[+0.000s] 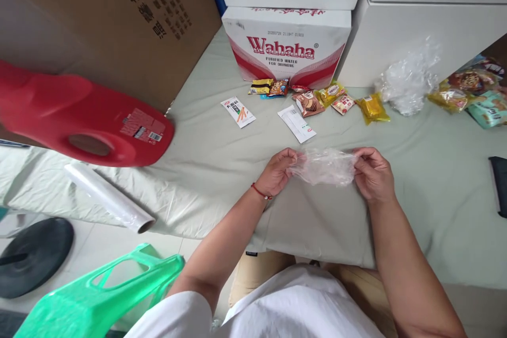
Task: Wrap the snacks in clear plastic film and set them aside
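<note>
A thin clear plastic bag is stretched between my two hands, just above the front of the cloth-covered surface. My left hand, with a red cord bracelet at the wrist, pinches one end of it. At the other end my right hand grips the plastic between thumb and fingers. Beyond them lie two flat white snack packets, one printed with an orange picture and one mostly plain. Small wrapped snacks, among them a brown packet and a yellow packet, sit farther back.
A Wahaha water carton stands at the back against white drawers. Crumpled clear plastic and more snacks are at right. On the left are a red jug, a plastic roll and a green stool.
</note>
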